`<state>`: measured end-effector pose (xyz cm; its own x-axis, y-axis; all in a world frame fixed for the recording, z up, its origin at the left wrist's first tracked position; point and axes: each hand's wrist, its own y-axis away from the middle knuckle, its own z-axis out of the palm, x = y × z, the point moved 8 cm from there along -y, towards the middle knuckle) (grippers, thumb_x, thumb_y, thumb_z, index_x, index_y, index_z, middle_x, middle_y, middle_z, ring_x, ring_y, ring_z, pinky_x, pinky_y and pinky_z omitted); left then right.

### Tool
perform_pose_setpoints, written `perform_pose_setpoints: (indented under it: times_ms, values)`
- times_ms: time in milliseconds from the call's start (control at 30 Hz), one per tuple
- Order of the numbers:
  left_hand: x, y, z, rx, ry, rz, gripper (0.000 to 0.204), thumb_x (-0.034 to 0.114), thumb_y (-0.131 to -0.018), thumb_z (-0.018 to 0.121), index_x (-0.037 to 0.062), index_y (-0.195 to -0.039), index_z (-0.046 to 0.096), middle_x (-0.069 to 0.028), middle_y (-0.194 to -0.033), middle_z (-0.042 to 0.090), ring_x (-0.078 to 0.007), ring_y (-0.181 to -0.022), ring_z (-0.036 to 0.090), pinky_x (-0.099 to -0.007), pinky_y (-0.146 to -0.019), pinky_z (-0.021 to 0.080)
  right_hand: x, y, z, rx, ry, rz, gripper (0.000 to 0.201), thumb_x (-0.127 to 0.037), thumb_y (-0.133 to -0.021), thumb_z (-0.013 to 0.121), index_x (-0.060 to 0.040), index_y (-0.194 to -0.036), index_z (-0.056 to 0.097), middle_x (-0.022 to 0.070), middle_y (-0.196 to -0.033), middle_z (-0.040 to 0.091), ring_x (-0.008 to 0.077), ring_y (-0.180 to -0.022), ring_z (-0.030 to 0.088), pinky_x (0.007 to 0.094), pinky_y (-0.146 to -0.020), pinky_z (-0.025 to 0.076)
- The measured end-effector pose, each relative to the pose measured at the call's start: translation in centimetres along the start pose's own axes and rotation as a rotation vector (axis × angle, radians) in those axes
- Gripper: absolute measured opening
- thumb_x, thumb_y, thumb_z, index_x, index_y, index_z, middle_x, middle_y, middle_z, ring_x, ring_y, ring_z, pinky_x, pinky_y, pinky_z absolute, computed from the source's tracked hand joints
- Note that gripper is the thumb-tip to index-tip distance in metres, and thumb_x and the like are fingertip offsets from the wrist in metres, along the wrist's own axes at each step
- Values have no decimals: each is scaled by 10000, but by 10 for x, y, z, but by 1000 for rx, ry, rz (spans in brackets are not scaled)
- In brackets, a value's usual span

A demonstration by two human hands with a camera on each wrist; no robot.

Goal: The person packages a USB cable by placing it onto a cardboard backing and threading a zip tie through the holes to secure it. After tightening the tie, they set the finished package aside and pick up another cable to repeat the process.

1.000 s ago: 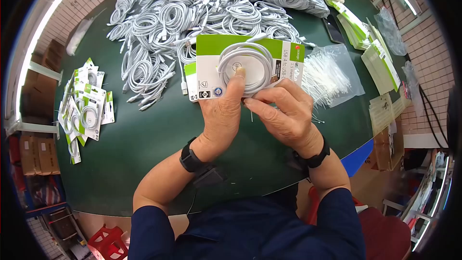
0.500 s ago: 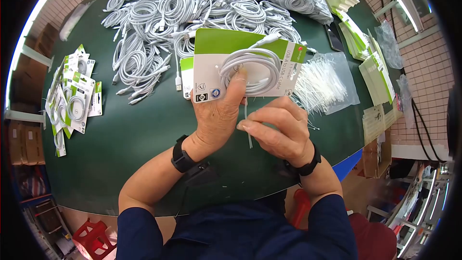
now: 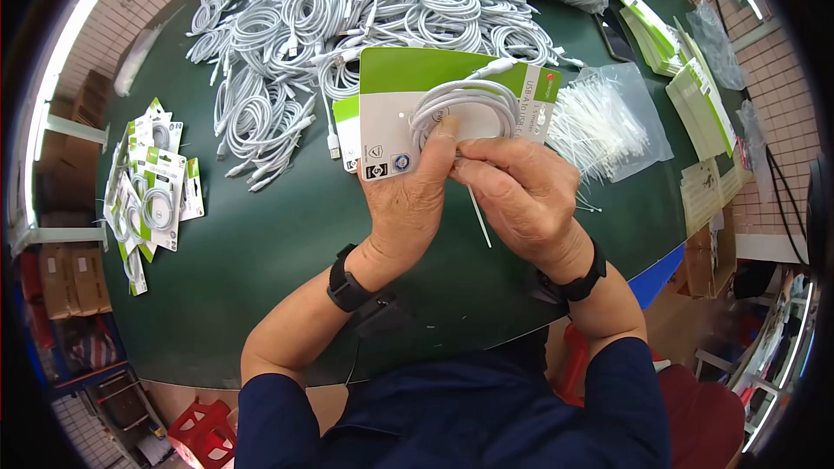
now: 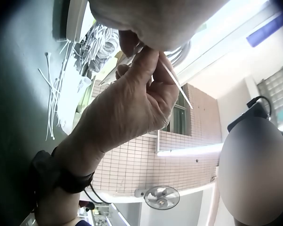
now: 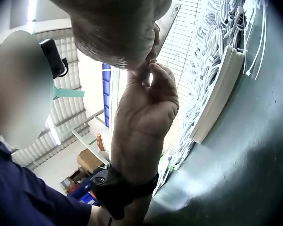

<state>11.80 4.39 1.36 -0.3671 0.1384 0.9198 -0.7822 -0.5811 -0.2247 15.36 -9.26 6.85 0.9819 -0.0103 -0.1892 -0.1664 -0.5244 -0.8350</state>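
My left hand (image 3: pixel 407 200) holds a green-and-white packaging card (image 3: pixel 382 108) by its lower part, thumb pressed over a coiled white USB cable (image 3: pixel 452 97) on the card's front. At the card's lower edge, my right hand (image 3: pixel 526 198) pinches a thin white cable tie (image 3: pixel 480 219), whose tail slants down below the fingertips. The left wrist view also shows this tie (image 4: pixel 177 81) sticking out past the right thumb and fingers. The left fingers behind the card are hidden in the head view.
A big heap of coiled cables (image 3: pixel 313 17) covers the table's far side. Loose cable ties (image 3: pixel 599 126) lie on a plastic bag at right, near stacked cards (image 3: pixel 699 113). Carded cables (image 3: pixel 156 187) are piled at left; another card (image 3: pixel 347 135) lies behind the held one.
Half a second ago the right hand was lower, beside the tie's hanging tail. It has since moved up to the card's lower edge, and the tail now slants to the right.
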Motion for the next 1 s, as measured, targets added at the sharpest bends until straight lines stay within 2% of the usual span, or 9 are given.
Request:
perform_pose_setpoints:
  times_ms: [67,167,267,367,600,1000]
  values:
    - [3,-1,5,8,105,5,319,9,-978,639,-47,-1292,630,-117,-1180,727,-184,-1023,728,-304,-867,610,-1,1,-2,-17,-1,18,239,-45,-742,789,-60,-980,771,63,-974,748,189,-705,709,305,-559,553]
    - [7,-3,10,-45,106,15,332,-4,-980,621,-50,-1309,623,-134,-1187,725,-200,-1034,731,-318,-871,619,0,4,0,8,-24,22,240,-48,-746,788,-56,-985,775,69,-976,751,197,-705,722,304,-560,560]
    - [3,-5,8,-24,106,-9,354,-26,-978,600,-52,-1330,613,-152,-1206,720,-220,-1051,733,-330,-880,627,4,6,2,18,-54,22,241,-47,-746,790,-45,-986,771,82,-990,751,207,-722,729,307,-569,569]
    - [-1,-6,5,-38,136,46,360,-36,-983,593,-50,-1342,606,-159,-1220,717,-231,-1062,734,-335,-889,631,4,7,1,60,-74,13,225,-41,-741,790,-33,-964,759,87,-984,741,214,-724,722,311,-571,569]
    - [-1,-7,4,-30,144,17,365,-21,-1001,599,-45,-1365,588,-156,-1257,702,-230,-1097,723,-337,-910,627,-10,6,-1,53,-23,-28,200,-23,-704,783,-26,-897,731,58,-917,700,200,-687,682,305,-566,549]
    - [-3,-7,1,-36,120,-6,418,19,-1001,607,-42,-1409,539,-155,-1299,676,-227,-1134,701,-358,-960,603,-17,4,-7,77,-99,-19,186,-45,-694,792,-18,-868,732,65,-913,701,206,-708,704,311,-585,575]
